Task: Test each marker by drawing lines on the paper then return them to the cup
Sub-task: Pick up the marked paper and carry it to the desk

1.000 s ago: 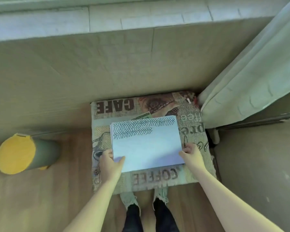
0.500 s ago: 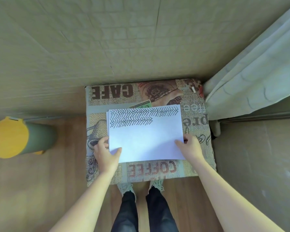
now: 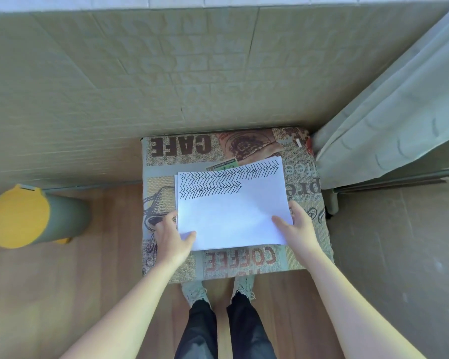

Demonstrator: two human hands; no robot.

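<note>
I see the paper stack point(image 3: 231, 211) on the coffee-print stool cushion point(image 3: 306, 193) has twisted slightly since a moment ago. My left hand point(image 3: 170, 237) and right hand point(image 3: 296, 229) pinch its near corners. No markers or cup visible, so testing looks paused.
</note>
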